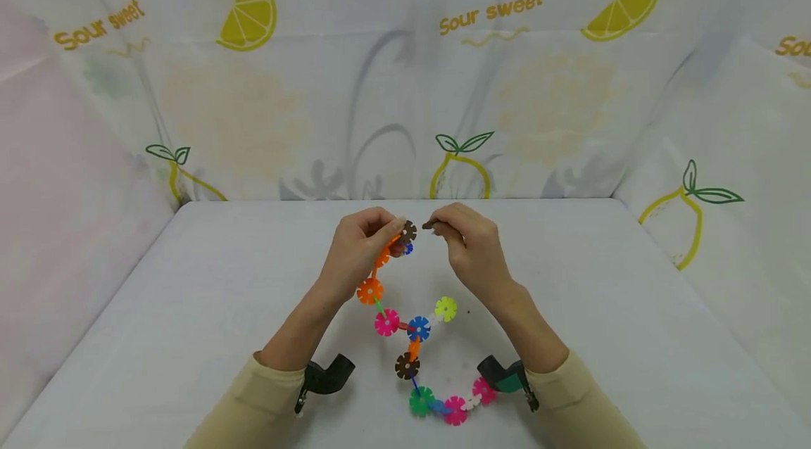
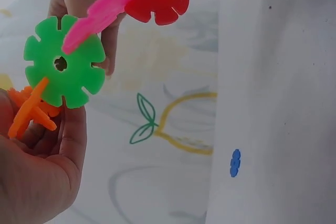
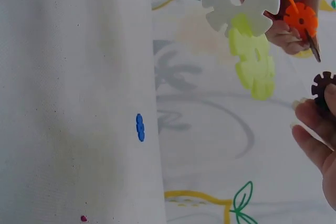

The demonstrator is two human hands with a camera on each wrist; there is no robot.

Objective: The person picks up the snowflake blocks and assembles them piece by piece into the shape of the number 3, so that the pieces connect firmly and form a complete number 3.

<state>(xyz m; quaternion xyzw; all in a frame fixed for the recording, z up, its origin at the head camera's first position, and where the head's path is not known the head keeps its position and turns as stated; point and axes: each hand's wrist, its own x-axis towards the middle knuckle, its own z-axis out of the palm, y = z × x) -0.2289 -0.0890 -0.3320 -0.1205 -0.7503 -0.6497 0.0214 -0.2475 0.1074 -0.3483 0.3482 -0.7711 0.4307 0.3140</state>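
Note:
My left hand [image 1: 355, 252] pinches the upper end of a chain of notched plastic discs, near an orange disc [image 1: 370, 291] and a brown disc [image 1: 409, 231]. Between the thumb and fingers of my right hand [image 1: 478, 248] is a separate brown disc [image 3: 321, 88], a short gap from the chain's end. Lower along the chain come a pink disc [image 1: 386, 322], a blue disc [image 1: 418, 329] and another brown disc [image 1: 407, 366]. A yellow disc [image 1: 446, 309] branches off to the right. In the left wrist view a green disc [image 2: 79, 80] partly covers the left hand.
A loose blue disc [image 2: 235, 162] lies on the white table [image 1: 209, 280], just beyond the left hand. The chain's lower part curves rightward through a green disc [image 1: 421, 401] to a pink disc [image 1: 483, 390] near the right wrist camera [image 1: 503, 373]. Behind stands a lemon-printed cloth [image 1: 380, 83].

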